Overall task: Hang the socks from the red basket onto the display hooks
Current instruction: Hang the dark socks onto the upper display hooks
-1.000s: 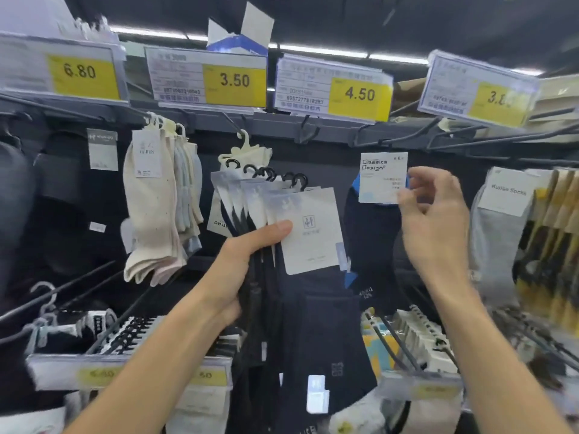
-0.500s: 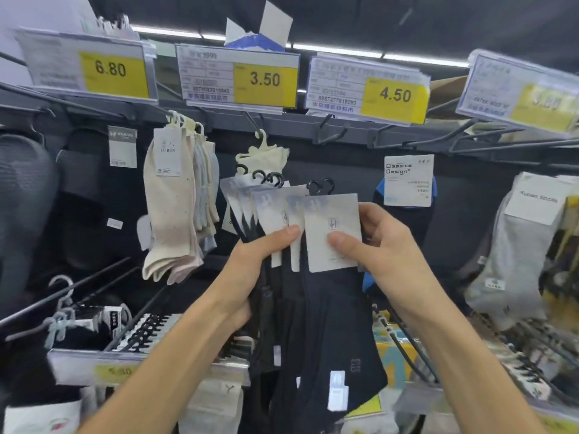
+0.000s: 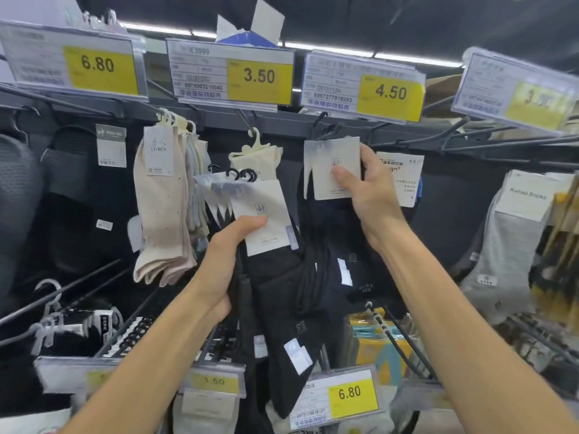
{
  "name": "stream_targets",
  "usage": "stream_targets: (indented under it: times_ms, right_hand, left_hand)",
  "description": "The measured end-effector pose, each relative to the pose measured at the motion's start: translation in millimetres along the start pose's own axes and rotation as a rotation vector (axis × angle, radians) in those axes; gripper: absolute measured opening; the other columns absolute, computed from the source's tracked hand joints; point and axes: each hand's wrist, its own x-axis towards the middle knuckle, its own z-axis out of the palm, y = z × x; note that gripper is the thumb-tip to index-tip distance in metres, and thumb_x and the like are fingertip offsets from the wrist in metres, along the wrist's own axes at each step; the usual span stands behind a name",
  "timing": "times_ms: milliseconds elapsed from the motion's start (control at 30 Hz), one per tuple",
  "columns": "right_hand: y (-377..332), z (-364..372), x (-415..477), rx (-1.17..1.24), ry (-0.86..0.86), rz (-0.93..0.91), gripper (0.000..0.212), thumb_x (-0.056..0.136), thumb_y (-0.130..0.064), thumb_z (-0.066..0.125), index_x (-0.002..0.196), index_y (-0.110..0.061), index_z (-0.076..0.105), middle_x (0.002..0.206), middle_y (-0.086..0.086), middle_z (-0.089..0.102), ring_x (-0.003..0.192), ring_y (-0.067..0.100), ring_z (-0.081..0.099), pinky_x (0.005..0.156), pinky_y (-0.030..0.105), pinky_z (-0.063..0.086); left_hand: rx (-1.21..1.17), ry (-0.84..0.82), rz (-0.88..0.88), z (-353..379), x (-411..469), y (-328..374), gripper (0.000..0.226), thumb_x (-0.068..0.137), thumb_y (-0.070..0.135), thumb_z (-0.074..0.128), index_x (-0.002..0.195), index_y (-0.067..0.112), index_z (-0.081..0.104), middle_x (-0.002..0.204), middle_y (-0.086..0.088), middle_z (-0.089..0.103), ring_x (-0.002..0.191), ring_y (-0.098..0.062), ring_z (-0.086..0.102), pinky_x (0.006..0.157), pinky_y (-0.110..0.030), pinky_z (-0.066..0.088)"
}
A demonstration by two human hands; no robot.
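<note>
My left hand [image 3: 230, 264] grips a bunch of dark socks [image 3: 275, 296] with white card labels and black hooks, held in front of the rack at centre. My right hand [image 3: 365, 195] pinches the white card of one or two dark sock pairs [image 3: 336, 166], lifted up to the black display hook [image 3: 322, 122] under the 4.50 price tag [image 3: 363, 86]. The pairs' small black hangers sit at that hook; whether they are on it I cannot tell. The red basket is out of view.
Cream socks [image 3: 159, 202] hang at left under the 6.80 tag, one cream pair [image 3: 257, 158] under the 3.50 tag [image 3: 230, 75]. Grey socks [image 3: 507, 245] hang at right. Long bare hooks [image 3: 507, 142] jut out at upper right, lower hooks and price tags stick out below.
My right hand took one or two sock pairs off the bunch in my left hand and raised them up and right to the hook under the 4.50 tag. My left hand stayed put.
</note>
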Motion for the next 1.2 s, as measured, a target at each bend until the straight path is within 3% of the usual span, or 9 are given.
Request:
stream_targets:
  times_ms: [100, 300, 400, 500, 567, 633, 767, 967, 1200]
  right_hand:
    - [13, 7, 7, -0.044, -0.036, -0.034, 0.053, 0.098, -0.005, 0.057, 0.148, -0.009, 0.039, 0.12, -0.003, 0.067, 0.102, -0.002, 0.066, 0.081, 0.014, 0.051]
    - [28, 5, 25, -0.289, -0.037, -0.016, 0.065, 0.099, -0.009, 0.055, 0.156, -0.02, 0.026, 0.134, -0.007, 0.055, 0.097, -0.023, 0.055, 0.073, 0.0, 0.044]
    - [24, 4, 25, -0.412, -0.068, 0.016, 0.068, 0.099, -0.011, 0.057, 0.157, -0.02, 0.023, 0.14, -0.007, 0.053, 0.107, -0.01, 0.054, 0.079, 0.002, 0.044]
    - [14, 0, 9, -0.519, -0.062, -0.002, 0.073, 0.094, -0.008, 0.062, 0.156, -0.015, 0.024, 0.122, -0.007, 0.06, 0.114, 0.006, 0.054, 0.094, 0.017, 0.045]
    - [5, -1, -10, -0.564, 0.031, -0.077, 0.067, 0.093, -0.013, 0.063, 0.153, -0.015, 0.033, 0.121, -0.008, 0.056, 0.116, 0.008, 0.053, 0.1, 0.022, 0.044]
    - [-9, 1, -32, -0.501, 0.076, -0.126, 0.051, 0.092, -0.025, 0.064, 0.141, -0.026, 0.048, 0.116, -0.015, 0.059, 0.107, -0.001, 0.057, 0.092, 0.017, 0.049]
    - [-35, 8, -72, -0.392, -0.319, -0.031, 0.047, 0.078, -0.055, 0.068, 0.123, -0.044, 0.057, 0.103, -0.023, 0.067, 0.088, -0.001, 0.066, 0.073, 0.01, 0.052]
    - [-28, 3, -72, -0.196, -0.32, 0.048, 0.03, 0.082, -0.021, 0.078, 0.105, -0.034, 0.063, 0.103, -0.023, 0.071, 0.088, 0.007, 0.071, 0.079, 0.027, 0.059]
    - [-20, -2, -70, -0.064, -0.354, 0.12, 0.034, 0.083, -0.013, 0.076, 0.111, -0.028, 0.065, 0.105, -0.015, 0.074, 0.094, 0.006, 0.072, 0.075, 0.02, 0.059]
  left_hand:
    - [-0.01, -0.036, -0.019, 0, 0, -1, 0.04, 0.075, 0.039, 0.067, 0.107, 0.017, 0.079, 0.113, -0.011, 0.076, 0.105, -0.029, 0.073, 0.094, -0.04, 0.053]
    - [-0.007, -0.056, -0.025, -2, -1, -2, 0.044, 0.076, 0.037, 0.07, 0.112, 0.013, 0.077, 0.114, -0.013, 0.075, 0.107, -0.03, 0.072, 0.096, -0.041, 0.054]
    - [-0.014, -0.076, -0.029, -2, -1, -2, 0.046, 0.076, 0.035, 0.071, 0.115, 0.011, 0.076, 0.115, -0.013, 0.075, 0.106, -0.03, 0.072, 0.088, -0.038, 0.061]
    - [-0.006, -0.058, -0.023, -2, -2, -1, 0.045, 0.074, 0.036, 0.072, 0.112, 0.013, 0.077, 0.112, -0.011, 0.076, 0.102, -0.028, 0.074, 0.078, -0.033, 0.063]
    - [0.009, -0.064, -0.009, -3, -2, -1, 0.048, 0.073, 0.036, 0.073, 0.116, 0.013, 0.075, 0.113, -0.011, 0.076, 0.103, -0.027, 0.074, 0.08, -0.034, 0.062]
    - [0.011, -0.073, 0.013, -4, -2, 0, 0.052, 0.073, 0.035, 0.076, 0.12, 0.014, 0.072, 0.114, -0.01, 0.076, 0.105, -0.027, 0.073, 0.08, -0.034, 0.061]
    - [0.04, -0.145, 0.1, -1, -3, -1, 0.055, 0.071, 0.034, 0.081, 0.122, 0.016, 0.072, 0.117, -0.01, 0.075, 0.107, -0.027, 0.072, 0.08, -0.031, 0.061]
    - [-0.023, -0.239, 0.086, 1, -6, 0, 0.043, 0.085, 0.051, 0.06, 0.115, 0.024, 0.076, 0.12, -0.01, 0.074, 0.111, -0.027, 0.071, 0.084, -0.031, 0.059]
    - [-0.072, -0.174, 0.1, 4, -6, -1, 0.047, 0.081, 0.042, 0.072, 0.121, 0.016, 0.073, 0.121, -0.012, 0.073, 0.112, -0.027, 0.07, 0.083, -0.034, 0.06]
